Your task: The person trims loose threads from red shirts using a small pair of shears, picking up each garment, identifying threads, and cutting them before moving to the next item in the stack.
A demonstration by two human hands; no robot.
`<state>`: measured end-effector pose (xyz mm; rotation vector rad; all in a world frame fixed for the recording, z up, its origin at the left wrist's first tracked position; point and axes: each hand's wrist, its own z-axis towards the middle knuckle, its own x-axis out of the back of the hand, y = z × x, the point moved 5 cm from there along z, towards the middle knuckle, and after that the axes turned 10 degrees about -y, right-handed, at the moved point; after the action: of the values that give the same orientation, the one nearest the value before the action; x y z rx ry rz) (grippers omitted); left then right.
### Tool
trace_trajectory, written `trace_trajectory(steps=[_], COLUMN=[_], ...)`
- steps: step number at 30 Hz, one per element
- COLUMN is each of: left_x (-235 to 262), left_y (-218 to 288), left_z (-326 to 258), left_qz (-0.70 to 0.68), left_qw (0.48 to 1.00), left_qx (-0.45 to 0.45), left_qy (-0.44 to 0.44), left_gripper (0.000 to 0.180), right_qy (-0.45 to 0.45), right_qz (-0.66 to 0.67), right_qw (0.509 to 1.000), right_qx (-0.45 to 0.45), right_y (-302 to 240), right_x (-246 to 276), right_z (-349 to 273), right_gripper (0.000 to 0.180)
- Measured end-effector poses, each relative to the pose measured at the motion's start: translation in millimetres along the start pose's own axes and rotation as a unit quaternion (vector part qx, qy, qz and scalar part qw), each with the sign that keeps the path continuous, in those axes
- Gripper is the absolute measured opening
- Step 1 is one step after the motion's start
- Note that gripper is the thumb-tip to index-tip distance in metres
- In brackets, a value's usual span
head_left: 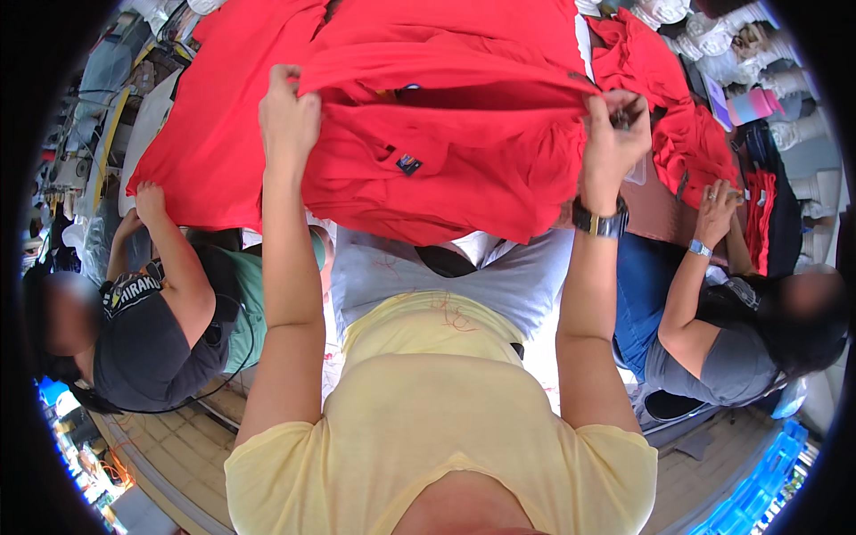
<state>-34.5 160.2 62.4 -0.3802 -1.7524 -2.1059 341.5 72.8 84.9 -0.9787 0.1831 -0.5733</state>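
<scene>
A red shirt-like garment [464, 183] is stretched between my two hands, its open edge parted so that a dark gap shows inside. My left hand [290, 116] is closed on the left end of this edge. At the other end my right hand [615, 129] pinches the fabric. Something small and dark [621, 118] shows by the right fingers; I cannot make out its kind. A small dark label [407, 164] with coloured marks sits on the garment. The lower folds hang over the table's near edge, above my lap.
More red fabric [428, 27] covers the table ahead. A person on the left [152, 303] handles red cloth [209, 152]; another on the right [722, 330] sits by red pieces [704, 160]. White thread cones [713, 40] stand at the far right. A blue crate [758, 481] is lower right.
</scene>
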Motion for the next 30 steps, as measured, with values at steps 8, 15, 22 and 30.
trace_trajectory(steps=[8, 15, 22, 30], left_x=[-48, 23, -19, 4], left_y=[61, -45, -43, -66], left_z=[-37, -43, -64, -30], left_qz=[-0.32, 0.243, 0.18, 0.187], left_qw=[0.876, 0.969, 0.979, 0.975], left_qx=[-0.116, -0.04, -0.08, -0.114], left_qy=[-0.342, -0.03, -0.054, 0.033], left_gripper=[0.065, 0.042, 0.013, 0.046], right_qy=[-0.13, -0.195, -0.366, -0.297], right_qz=[0.056, -0.076, -0.019, 0.051], right_qw=[0.989, 0.978, 0.926, 0.95], right_qx=[-0.035, -0.029, -0.092, -0.08], right_y=[-16, -30, -15, -18], right_x=[-62, -70, -179, -178], right_z=[-1, -27, -77, -53], right_gripper=[0.04, 0.023, 0.048, 0.023])
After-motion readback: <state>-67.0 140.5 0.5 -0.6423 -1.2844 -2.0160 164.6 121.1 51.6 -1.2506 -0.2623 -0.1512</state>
